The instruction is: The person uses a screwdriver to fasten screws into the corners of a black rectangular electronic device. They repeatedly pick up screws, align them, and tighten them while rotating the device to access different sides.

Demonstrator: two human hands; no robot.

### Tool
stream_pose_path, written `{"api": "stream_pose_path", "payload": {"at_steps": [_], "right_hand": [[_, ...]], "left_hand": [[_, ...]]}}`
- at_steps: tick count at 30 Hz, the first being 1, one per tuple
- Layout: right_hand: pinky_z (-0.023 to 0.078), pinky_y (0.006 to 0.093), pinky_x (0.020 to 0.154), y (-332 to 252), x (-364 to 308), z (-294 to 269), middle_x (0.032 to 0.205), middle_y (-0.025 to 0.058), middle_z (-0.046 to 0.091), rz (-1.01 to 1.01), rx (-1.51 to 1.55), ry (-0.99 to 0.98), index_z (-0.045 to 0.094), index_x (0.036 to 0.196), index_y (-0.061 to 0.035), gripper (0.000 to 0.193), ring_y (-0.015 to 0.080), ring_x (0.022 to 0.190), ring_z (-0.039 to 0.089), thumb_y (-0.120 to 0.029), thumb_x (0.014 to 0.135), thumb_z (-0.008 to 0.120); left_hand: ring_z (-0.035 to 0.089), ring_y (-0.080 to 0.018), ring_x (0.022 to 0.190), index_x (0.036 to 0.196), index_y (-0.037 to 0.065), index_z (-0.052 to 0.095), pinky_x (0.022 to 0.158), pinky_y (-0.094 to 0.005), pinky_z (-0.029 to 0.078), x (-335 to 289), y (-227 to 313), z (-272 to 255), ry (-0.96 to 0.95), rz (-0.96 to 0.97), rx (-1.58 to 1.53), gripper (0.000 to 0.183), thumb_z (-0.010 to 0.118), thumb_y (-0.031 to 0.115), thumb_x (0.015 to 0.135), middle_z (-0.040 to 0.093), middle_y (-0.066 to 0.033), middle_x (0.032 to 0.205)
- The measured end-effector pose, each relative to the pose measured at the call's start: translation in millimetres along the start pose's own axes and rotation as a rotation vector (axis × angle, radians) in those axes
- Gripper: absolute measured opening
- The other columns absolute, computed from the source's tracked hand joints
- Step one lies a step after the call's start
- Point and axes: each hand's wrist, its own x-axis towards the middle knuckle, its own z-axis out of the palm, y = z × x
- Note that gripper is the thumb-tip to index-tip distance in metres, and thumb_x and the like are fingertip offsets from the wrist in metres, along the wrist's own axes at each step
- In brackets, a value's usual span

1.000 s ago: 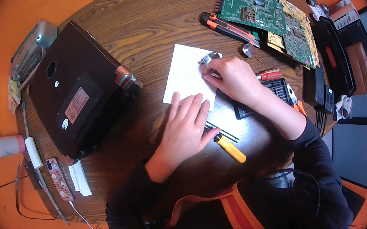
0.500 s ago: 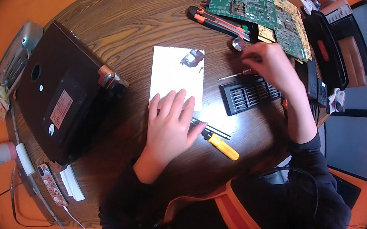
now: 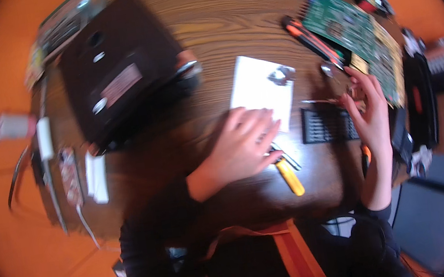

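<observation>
My left hand (image 3: pixel 247 139) lies with fingers spread over the near edge of a white sheet (image 3: pixel 254 86). A small shiny metal part (image 3: pixel 281 76) rests on the sheet's far right corner. Beside my left thumb is a screwdriver with a yellow handle (image 3: pixel 290 179), its shaft partly under the hand. My right hand (image 3: pixel 371 113) hovers at the right, thumb and fingers apart, with nothing clearly held. Under and left of it are a black bit case (image 3: pixel 318 126) and a thin screwdriver (image 3: pixel 318 101). A small round metal piece (image 3: pixel 327 70) sits just beyond. Motion blurs the picture.
A large dark boxy device (image 3: pixel 123 67) takes up the left of the table. Far right are an orange-black utility knife (image 3: pixel 313 42) and a green circuit board (image 3: pixel 338 19). A phone (image 3: pixel 70 178) with a cable and a folded white paper (image 3: pixel 96 177) lie near left.
The whole view has swung, so everything sits farther right. My right hand's fingers have spread from a closed curl. My left hand stays on the sheet.
</observation>
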Motion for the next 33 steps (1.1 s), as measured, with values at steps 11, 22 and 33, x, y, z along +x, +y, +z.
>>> {"api": "stream_pose_path", "payload": {"at_steps": [11, 22, 33], "right_hand": [[0.047, 0.0242, 0.056, -72.0, 47.5, 85.9, 0.07, 0.006, 0.06, -0.421, 0.144, -0.649, 0.056, 0.087, 0.0017, 0.016, 0.0118, 0.062, 0.059, -0.012, 0.084, 0.063], [0.049, 0.0306, 0.063, -80.1, 78.8, 152.0, 0.076, 0.0102, 0.06, -0.403, 0.244, -0.512, 0.043, 0.094, -0.0024, 0.042, 0.0213, 0.069, 0.063, -0.008, 0.067, 0.074], [0.05, 0.0291, 0.067, -84.2, 75.7, 169.7, 0.083, 0.0111, 0.06, -0.306, 0.245, -0.465, 0.042, 0.099, -0.0014, 0.05, 0.0176, 0.075, 0.062, -0.006, 0.065, 0.078]], "left_hand": [[0.054, -0.0237, 0.107, 0.111, 0.005, 0.06, 0.093, -0.0387, 0.041, -77.9, 8.3, -33.5, 0.192, -0.33, -0.075, 0.034, 0.064, 0.013, 0.078, 0.058, -0.0109, 0.116], [0.055, -0.0285, 0.104, 0.108, 0.004, 0.061, 0.089, -0.0351, 0.045, -90.1, -11.3, -44.8, 0.629, -0.491, 0.08, 0.035, 0.062, -0.004, 0.074, 0.056, -0.0139, 0.116], [0.053, -0.0283, 0.107, 0.106, 0.005, 0.061, 0.09, -0.0365, 0.043, -94.3, -13.1, -41.2, 0.607, -0.395, 0.131, 0.035, 0.06, -0.006, 0.073, 0.055, -0.0131, 0.115]]}}
